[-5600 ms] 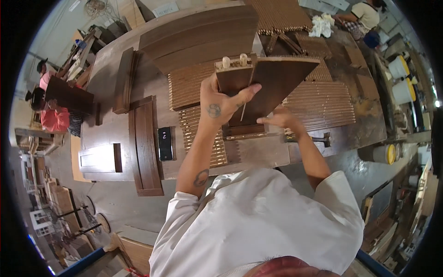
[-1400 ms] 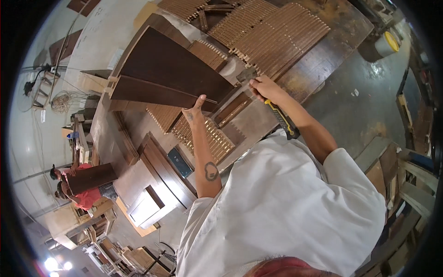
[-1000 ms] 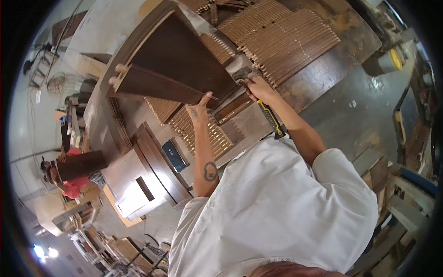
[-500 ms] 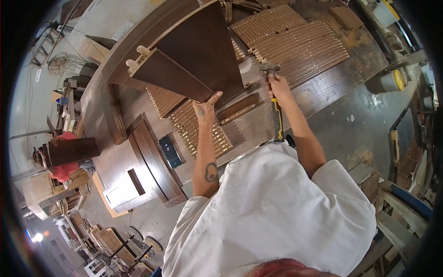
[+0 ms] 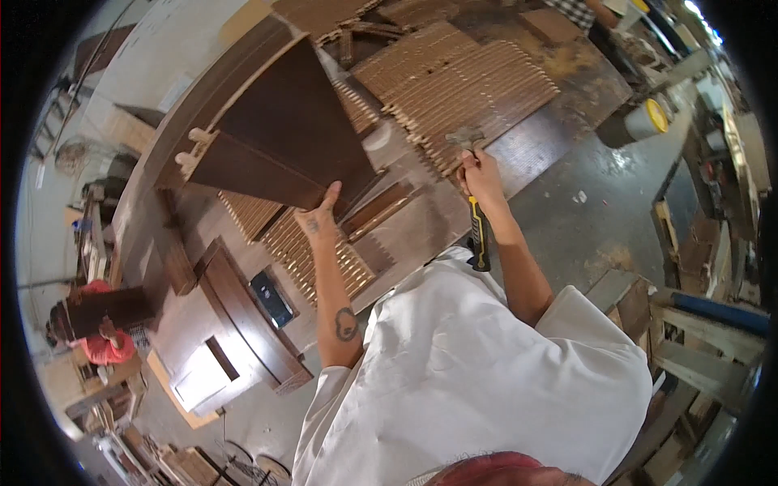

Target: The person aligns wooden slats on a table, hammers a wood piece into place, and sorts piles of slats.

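Note:
My left hand (image 5: pixel 321 217) grips the near lower corner of a dark brown wooden panel piece (image 5: pixel 284 109), thumb on top and fingers underneath. This piece is made of a large panel and a narrower one joined at an angle. Two pale rounded wooden pegs (image 5: pixel 193 144) stick out at its far left end. My right hand (image 5: pixel 483 175) is closed round a hammer (image 5: pixel 480 239), choked up close below its metal head. The hammer's black and yellow handle hangs toward my body. Its head lies in view over the near edge of stacked slats (image 5: pixel 486 89), apart from the panel piece.
The brown table (image 5: pixel 421 231) also bears more slats (image 5: pixel 324 255), a phone (image 5: pixel 270 298) and a curved dark wooden frame (image 5: pixel 247 316). At left, a person in red (image 5: pixel 109 347) carries a dark board. A white bucket (image 5: pixel 647 120) stands beyond the table's right end.
The whole view has swung, so the table things sit farther left. My grips on the panel piece and hammer are unchanged. The person at left has shifted, and a checked garment appears at upper right.

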{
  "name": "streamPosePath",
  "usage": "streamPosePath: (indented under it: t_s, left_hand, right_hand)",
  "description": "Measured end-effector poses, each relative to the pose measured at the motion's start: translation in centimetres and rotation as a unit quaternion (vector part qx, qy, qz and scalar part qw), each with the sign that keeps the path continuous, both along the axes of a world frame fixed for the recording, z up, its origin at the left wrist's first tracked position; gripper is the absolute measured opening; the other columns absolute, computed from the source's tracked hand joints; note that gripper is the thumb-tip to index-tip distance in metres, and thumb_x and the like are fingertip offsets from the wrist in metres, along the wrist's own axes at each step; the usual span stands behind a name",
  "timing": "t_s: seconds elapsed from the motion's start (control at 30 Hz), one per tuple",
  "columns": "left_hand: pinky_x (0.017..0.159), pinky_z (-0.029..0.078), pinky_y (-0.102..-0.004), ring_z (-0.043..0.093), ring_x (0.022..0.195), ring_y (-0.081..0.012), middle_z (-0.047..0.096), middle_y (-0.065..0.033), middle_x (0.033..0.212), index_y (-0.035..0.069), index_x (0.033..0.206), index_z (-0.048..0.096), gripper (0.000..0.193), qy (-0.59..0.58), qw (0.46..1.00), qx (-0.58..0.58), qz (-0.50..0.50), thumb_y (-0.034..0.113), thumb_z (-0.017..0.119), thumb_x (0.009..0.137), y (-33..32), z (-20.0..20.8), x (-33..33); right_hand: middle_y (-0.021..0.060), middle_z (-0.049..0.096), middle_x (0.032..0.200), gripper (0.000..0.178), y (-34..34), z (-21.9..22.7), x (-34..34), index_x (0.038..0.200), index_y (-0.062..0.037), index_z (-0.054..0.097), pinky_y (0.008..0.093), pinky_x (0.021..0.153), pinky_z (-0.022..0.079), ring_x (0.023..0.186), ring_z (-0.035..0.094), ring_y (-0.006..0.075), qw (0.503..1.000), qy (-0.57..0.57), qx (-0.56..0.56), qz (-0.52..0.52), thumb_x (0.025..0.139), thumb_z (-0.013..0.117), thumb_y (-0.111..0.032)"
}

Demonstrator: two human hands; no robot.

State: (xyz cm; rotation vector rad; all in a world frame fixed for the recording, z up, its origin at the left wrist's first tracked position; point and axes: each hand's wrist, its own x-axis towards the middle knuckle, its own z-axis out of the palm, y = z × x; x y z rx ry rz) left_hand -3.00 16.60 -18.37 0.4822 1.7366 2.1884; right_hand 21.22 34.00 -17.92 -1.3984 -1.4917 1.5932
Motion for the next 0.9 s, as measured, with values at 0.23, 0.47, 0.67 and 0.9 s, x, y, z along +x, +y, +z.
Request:
streamPosePath:
  t_s: [0.23,0.47,0.67,0.9]
  left_hand:
    - [0.081,0.058,-0.0307,0.063,0.078,-0.0181,0.063,-0.0114,0.092,-0.012,0.084,0.062,0.015,-0.102,0.987,0.123,-0.024,-0.01,0.072,0.073,-0.3,-2.4,-2.4]
    - [0.083,0.054,-0.0373,0.06,0.092,-0.0222,0.064,-0.0113,0.102,-0.007,0.099,0.066,0.026,-0.004,0.999,0.037,0.026,-0.003,0.074,0.075,0.2,4.2,-1.1]
    - [0.085,0.053,-0.0384,0.06,0.095,-0.0253,0.059,-0.0129,0.116,-0.004,0.117,0.059,0.044,-0.049,0.977,0.181,0.107,0.003,0.074,0.076,-7.4,9.8,-2.0]
    - [0.103,0.043,-0.0416,0.054,0.112,-0.0262,0.057,-0.0108,0.124,0.001,0.127,0.052,0.053,-0.032,0.944,0.239,0.227,0.013,0.072,0.08,-15.9,16.7,1.6]
  right_hand:
    - [0.0285,0.062,0.1,0.034,4.9,-2.6,6.7,0.11,0.0076,0.049,0.0475,0.084,0.046,0.098,0.06,0.0434,0.934,-0.259,0.103,-0.225,0.082,0.052,-0.012]
    - [0.0257,0.051,0.128,0.049,18.1,-7.6,9.4,0.129,0.0015,0.046,0.0465,0.095,0.044,0.118,0.051,0.0387,0.898,-0.251,-0.037,-0.359,0.088,0.058,-0.023]
    - [0.0224,0.054,0.122,0.032,12.7,-2.3,7.0,0.115,-0.0017,0.058,0.0468,0.091,0.044,0.113,0.051,0.0321,0.829,-0.531,0.168,-0.047,0.087,0.061,-0.017]
    - [0.0176,0.058,0.097,0.02,-11.3,-4.4,-1.8,0.1,-0.0018,0.059,0.0476,0.076,0.048,0.089,0.057,0.0392,0.831,-0.075,0.415,0.363,0.085,0.058,-0.015]
